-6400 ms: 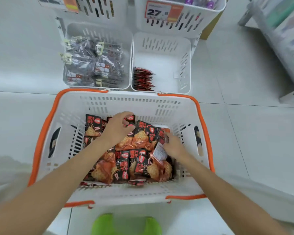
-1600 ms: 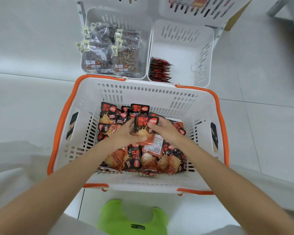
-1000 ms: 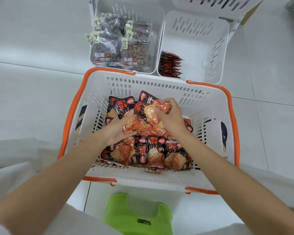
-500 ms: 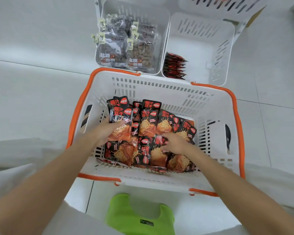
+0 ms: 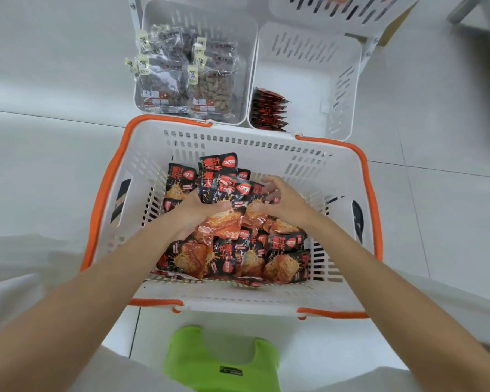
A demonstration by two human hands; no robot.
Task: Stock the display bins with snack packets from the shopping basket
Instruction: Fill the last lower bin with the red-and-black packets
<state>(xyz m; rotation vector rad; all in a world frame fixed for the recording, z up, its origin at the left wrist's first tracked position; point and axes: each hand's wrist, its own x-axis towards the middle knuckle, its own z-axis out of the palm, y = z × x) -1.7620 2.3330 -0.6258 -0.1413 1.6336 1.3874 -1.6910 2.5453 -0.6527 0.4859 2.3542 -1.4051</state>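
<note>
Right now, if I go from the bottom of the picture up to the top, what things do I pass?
Green plastic object → shopping basket, near wall → loose snack packets → left hand and right hand holding a bunch of packets → display bins.

The left hand [image 5: 198, 215] and right hand [image 5: 285, 203] are bare, forearms uncovered; pale white fabric clothing [image 5: 26, 264] shows at both lower sides.

The snack packets [image 5: 232, 193] in the fingers [image 5: 268, 183] are shiny, crinkly plastic. The shopping basket [image 5: 238, 142] around the fingers is smooth, hard white plastic.
</note>
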